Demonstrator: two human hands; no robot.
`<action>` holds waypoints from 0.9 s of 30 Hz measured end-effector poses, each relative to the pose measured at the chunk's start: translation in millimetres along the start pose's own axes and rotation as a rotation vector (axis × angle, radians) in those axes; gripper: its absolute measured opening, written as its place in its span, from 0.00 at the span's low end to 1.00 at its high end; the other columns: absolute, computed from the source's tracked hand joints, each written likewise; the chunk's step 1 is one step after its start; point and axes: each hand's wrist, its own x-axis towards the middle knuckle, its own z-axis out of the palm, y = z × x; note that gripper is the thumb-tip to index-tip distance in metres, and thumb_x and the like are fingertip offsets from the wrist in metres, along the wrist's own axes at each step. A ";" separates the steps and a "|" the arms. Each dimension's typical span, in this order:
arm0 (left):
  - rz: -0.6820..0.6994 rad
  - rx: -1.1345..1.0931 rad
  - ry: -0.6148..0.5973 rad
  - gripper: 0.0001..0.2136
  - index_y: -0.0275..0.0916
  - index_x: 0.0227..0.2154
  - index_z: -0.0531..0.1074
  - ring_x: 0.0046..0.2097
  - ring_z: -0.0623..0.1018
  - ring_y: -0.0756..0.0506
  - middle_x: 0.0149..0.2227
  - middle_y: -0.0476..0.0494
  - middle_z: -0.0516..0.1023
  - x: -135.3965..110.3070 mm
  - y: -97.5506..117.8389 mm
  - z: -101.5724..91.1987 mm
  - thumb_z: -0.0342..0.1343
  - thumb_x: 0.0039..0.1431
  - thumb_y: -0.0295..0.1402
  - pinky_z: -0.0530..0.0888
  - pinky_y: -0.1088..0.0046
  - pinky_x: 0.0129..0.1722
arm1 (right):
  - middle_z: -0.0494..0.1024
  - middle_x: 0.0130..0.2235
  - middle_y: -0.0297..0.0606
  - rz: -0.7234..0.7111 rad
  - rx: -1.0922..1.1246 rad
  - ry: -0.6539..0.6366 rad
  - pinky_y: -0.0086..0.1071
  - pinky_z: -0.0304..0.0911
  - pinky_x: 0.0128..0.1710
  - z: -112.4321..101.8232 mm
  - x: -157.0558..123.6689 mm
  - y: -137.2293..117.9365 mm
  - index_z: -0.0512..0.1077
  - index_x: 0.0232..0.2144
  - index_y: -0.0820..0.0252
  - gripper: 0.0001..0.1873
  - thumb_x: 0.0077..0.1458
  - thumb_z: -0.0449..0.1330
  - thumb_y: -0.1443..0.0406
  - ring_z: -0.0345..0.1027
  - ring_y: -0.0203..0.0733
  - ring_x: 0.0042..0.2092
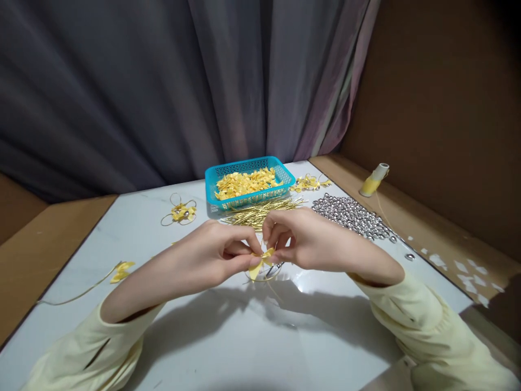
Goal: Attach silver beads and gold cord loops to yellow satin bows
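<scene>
Over the middle of the table, my left hand [215,251] pinches a small yellow ribbon bow [255,270] between thumb and fingertips. From the other side, the closed thumb and fingers of my right hand [303,239] grip the same bow at its middle. A thin gold wire curves in a loop below the bow. Something dark and slender shows just under the right fingertips; its kind is hidden. Beyond my hands lies a heap of gold wire pieces [260,213]. Silver rings [350,214] are piled past my right wrist.
A blue basket [211,190] of yellow ribbon pieces stands at the back. Wired yellow flowers lie left [182,212] and right [311,183] of it. A yellow bow on wire [121,271] rests near my left forearm. A thread spool [374,180] and white scraps [466,271] sit on the right ledge.
</scene>
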 end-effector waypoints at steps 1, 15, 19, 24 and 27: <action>-0.001 -0.003 -0.008 0.06 0.39 0.28 0.70 0.20 0.57 0.54 0.17 0.56 0.61 0.3 0.2 -0.2 0.50 0.57 0.32 0.53 0.79 0.18 | 0.74 0.28 0.31 0.014 0.029 -0.018 0.23 0.58 0.24 -1.0 0.6 0.2 0.63 0.32 0.60 0.10 0.45 0.60 0.71 0.67 0.32 0.29; -0.045 -0.119 -0.023 0.05 0.40 0.34 0.65 0.21 0.57 0.54 0.18 0.56 0.64 1.6 -5.8 0.9 0.49 0.58 0.35 0.55 0.80 0.19 | 0.74 0.31 0.32 -0.091 -0.076 -0.007 0.24 0.57 0.26 -1.5 -6.3 -6.5 0.62 0.34 0.59 0.09 0.49 0.57 0.71 0.67 0.33 0.31; -0.051 -0.120 -0.007 0.06 0.40 0.34 0.67 0.21 0.57 0.54 0.18 0.56 0.63 2.2 -3.1 0.1 0.49 0.58 0.35 0.55 0.81 0.20 | 0.71 0.32 0.32 -0.133 -0.154 0.097 0.24 0.57 0.28 4.5 -9.5 -8.9 0.64 0.32 0.61 0.06 0.51 0.55 0.73 0.66 0.31 0.31; -0.061 -0.127 -0.017 0.07 0.39 0.33 0.68 0.21 0.56 0.54 0.18 0.55 0.62 0.8 -3.1 -0.1 0.49 0.58 0.35 0.55 0.80 0.20 | 0.70 0.32 0.33 -0.147 -0.234 0.128 0.24 0.57 0.28 10.4 -7.2 -8.2 0.67 0.29 0.62 0.05 0.51 0.55 0.74 0.64 0.31 0.30; -0.065 -0.145 -0.015 0.07 0.39 0.33 0.69 0.21 0.56 0.54 0.19 0.55 0.63 -0.2 -5.1 -0.5 0.49 0.58 0.36 0.55 0.80 0.20 | 0.71 0.32 0.35 -0.152 -0.226 0.117 0.25 0.57 0.28 11.4 -6.4 -8.3 0.69 0.27 0.63 0.05 0.54 0.54 0.71 0.63 0.31 0.29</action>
